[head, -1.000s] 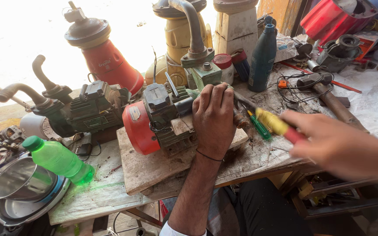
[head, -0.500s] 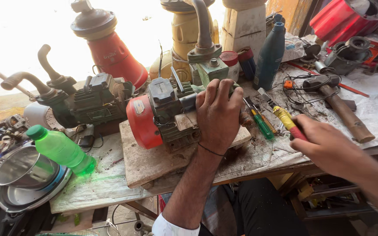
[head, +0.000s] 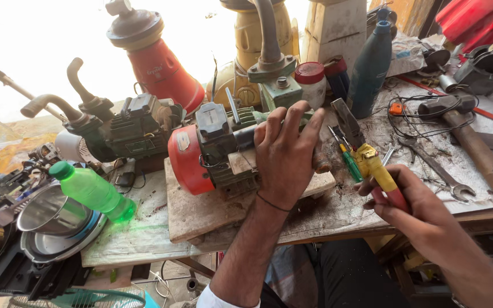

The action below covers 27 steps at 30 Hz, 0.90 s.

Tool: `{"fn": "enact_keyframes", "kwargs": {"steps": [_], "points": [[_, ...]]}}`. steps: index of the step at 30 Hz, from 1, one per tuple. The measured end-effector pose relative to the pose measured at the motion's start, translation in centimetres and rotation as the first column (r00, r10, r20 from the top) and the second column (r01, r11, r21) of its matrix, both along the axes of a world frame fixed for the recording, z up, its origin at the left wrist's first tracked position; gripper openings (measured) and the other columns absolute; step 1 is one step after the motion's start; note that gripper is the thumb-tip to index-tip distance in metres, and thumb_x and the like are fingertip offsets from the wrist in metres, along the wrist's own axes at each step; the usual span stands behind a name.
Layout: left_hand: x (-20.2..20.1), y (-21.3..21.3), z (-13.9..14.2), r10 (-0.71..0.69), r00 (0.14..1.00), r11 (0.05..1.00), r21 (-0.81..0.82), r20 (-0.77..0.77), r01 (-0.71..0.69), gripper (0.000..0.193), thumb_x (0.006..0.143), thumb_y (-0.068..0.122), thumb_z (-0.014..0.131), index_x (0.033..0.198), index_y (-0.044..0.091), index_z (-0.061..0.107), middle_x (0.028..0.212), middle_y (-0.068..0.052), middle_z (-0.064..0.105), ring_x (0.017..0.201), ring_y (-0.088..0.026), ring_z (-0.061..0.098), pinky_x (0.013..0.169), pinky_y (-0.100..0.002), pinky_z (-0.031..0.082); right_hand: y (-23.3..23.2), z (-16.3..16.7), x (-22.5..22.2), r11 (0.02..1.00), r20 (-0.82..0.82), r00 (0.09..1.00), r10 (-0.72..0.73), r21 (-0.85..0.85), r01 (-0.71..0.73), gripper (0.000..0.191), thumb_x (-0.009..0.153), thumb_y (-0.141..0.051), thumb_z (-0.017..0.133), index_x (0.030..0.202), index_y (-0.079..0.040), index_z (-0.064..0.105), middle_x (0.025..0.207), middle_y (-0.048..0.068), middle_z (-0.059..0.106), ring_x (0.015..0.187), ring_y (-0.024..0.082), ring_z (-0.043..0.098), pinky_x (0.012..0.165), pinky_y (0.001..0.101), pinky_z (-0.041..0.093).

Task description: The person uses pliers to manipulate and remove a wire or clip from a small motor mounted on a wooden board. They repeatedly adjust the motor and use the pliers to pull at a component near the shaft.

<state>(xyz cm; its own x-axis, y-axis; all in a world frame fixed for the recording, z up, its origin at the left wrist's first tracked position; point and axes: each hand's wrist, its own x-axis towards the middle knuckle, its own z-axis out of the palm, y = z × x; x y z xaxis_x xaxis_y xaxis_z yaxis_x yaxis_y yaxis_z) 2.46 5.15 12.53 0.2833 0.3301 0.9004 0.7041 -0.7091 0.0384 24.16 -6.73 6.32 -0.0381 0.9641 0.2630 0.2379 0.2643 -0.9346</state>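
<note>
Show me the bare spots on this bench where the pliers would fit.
One free patch is the white sheet between the green bottle and the wooden board. Another is the front edge between the left hand and the right hand holding the pliers. The back row and the right side around the hammer and spanner are crowded.

Left hand (head: pixel 285 157): thin dark band at the wrist, white cuff at the elbow. Right hand (head: pixel 412 208): bare. Dark trousers.
</note>
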Motion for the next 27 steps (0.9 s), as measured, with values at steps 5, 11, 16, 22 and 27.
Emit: {"fn": "enact_keyframes", "kwargs": {"steps": [5, 11, 16, 22, 27], "points": [[0.2, 0.1, 0.0, 0.009, 1.0, 1.0, -0.001, 0.025, -0.009, 0.015, 0.088, 0.019, 0.078, 0.101, 0.012, 0.076, 0.135, -0.003, 0.056, 0.125, -0.026, 0.056, 0.107, -0.048, 0.047, 1.0, 1.6, -0.1, 0.762, 0.709, 0.69, -0.149, -0.362, 0.537, 0.033, 0.105, -0.016, 0.057, 0.137, -0.007, 0.054, 0.101, 0.025, 0.066, 0.091, 0.038, 0.066, 0.079, 0.0458, 0.055], [-0.1, -0.3, 0.6, -0.009, 1.0, 1.0, -0.02, -0.002, 0.009, 0.042, 0.094, 0.014, 0.075, 0.135, 0.012, 0.065, 0.133, -0.005, 0.058, 0.123, -0.026, 0.057, 0.101, -0.047, 0.049, 5.7, 0.5, 0.6, 0.856, 0.849, 0.468, -0.245, -0.037, 0.515, 0.037, 0.101, -0.021, 0.055, 0.132, -0.002, 0.059, 0.109, 0.015, 0.073, 0.097, 0.027, 0.068, 0.091, 0.0433, 0.057], [-1.8, 0.1, 2.1, 0.037, 0.995, 0.999, -0.01, -0.094, -0.038, 0.048, 0.095, 0.012, 0.075, 0.141, 0.008, 0.06, 0.128, -0.006, 0.064, 0.115, -0.023, 0.059, 0.101, -0.046, 0.044, 7.8, 1.0, -1.7, 0.85, 0.8, 0.328, -0.502, 0.387, 0.358, 0.04, 0.093, -0.036, 0.067, 0.12, -0.006, 0.068, 0.111, 0.013, 0.071, 0.1, 0.029, 0.068, 0.093, 0.0551, 0.049], [-4.6, -0.7, 2.2, 0.071, 0.994, 0.995, -0.071, -0.081, -0.077, 0.043, 0.08, 0.017, 0.08, 0.118, 0.005, 0.065, 0.119, -0.009, 0.067, 0.116, -0.027, 0.064, 0.114, -0.045, 0.038, 9.5, 5.1, -4.9, 0.612, 0.445, 0.629, -0.637, 0.788, 0.063, 0.02, 0.092, -0.01, 0.08, 0.109, -0.002, 0.073, 0.106, 0.012, 0.074, 0.097, 0.027, 0.072, 0.088, 0.04, 0.059], [-4.0, -0.9, 2.3, 0.127, 0.987, 0.982, -0.13, -0.1, -0.139, 0.035, 0.082, 0.016, 0.081, 0.112, 0.005, 0.065, 0.115, -0.008, 0.066, 0.113, -0.024, 0.063, 0.116, -0.043, 0.037, 10.3, 6.3, -4.9, 0.527, 0.441, 0.64, -0.629, 0.847, -0.067, 0.018, 0.092, -0.006, 0.082, 0.106, -0.001, 0.071, 0.104, 0.012, 0.073, 0.097, 0.027, 0.072, 0.087, 0.0424, 0.059]]}}
